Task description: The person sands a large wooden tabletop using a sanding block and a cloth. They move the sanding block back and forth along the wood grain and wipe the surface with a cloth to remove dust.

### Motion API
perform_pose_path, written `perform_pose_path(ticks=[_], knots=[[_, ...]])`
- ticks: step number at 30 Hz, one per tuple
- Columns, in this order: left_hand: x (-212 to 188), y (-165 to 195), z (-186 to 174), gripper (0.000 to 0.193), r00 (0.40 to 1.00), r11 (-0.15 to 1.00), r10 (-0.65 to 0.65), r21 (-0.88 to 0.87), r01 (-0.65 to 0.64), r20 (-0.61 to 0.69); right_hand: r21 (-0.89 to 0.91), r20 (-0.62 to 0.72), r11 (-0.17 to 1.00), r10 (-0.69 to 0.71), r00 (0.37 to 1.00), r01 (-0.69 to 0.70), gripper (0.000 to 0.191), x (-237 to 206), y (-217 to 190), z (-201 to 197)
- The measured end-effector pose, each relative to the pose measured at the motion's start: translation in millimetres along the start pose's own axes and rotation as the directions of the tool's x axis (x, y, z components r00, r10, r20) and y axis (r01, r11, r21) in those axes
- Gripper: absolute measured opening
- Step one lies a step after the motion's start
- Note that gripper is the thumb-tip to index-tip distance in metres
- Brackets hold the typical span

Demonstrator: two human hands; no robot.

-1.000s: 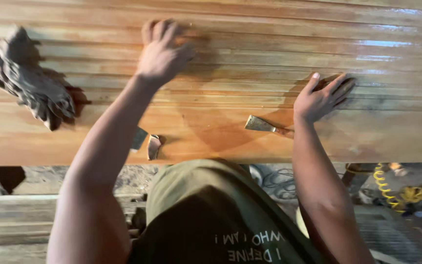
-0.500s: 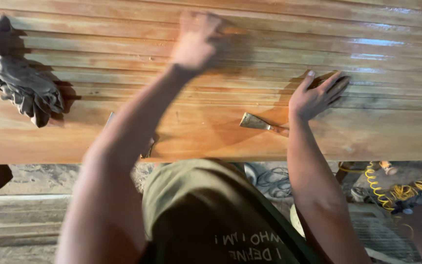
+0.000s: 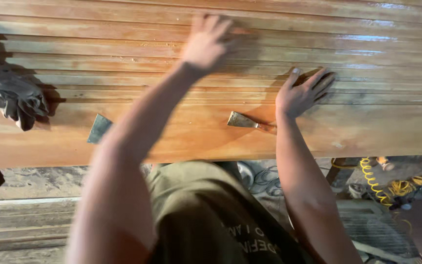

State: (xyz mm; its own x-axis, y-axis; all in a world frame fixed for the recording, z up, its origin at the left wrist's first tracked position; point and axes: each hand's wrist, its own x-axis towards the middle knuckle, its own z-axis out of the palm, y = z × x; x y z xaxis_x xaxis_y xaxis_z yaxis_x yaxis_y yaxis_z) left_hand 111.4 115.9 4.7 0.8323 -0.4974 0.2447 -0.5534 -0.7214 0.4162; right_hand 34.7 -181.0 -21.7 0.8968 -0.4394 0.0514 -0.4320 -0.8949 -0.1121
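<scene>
while i'm pressing my open left hand (image 3: 206, 41) flat on the panel (image 3: 367, 54), gripping nothing, my right hand (image 3: 301, 93) is lying spread, also gripping nothing, beside the scraper (image 3: 245, 121); i'm judging light, even strokes along the grooves are working best

Left hand (image 3: 207, 41) slid rightward along grooved panel (image 3: 367, 73); now blurred

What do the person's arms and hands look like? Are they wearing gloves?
No gloves. The left hand and right hand are bare, with no rings or watch to see. Both arms are bare too, with no sleeves showing. The person wears an olive-green shirt with pale printed letters.
</scene>
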Motion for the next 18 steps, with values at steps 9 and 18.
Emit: perform_pose_path(ticks=[9, 18], knots=[[25.6, 126.3, 30.0, 0.014, 0.84, 0.763, -0.521, -0.525, 0.378, -0.152, 0.328, -0.219, 0.915, -0.17, 0.961, 0.237, 0.071, -8.6, 1.8, -10.3], [-49.4, 131.0, 66.5, 0.02, 0.483, 0.027, -0.839, -0.868, 0.495, 0.249, 0.867, 0.296, 0.494, -0.401, 0.867, -0.068, 0.023, -62.6, -31.3, -15.5]])
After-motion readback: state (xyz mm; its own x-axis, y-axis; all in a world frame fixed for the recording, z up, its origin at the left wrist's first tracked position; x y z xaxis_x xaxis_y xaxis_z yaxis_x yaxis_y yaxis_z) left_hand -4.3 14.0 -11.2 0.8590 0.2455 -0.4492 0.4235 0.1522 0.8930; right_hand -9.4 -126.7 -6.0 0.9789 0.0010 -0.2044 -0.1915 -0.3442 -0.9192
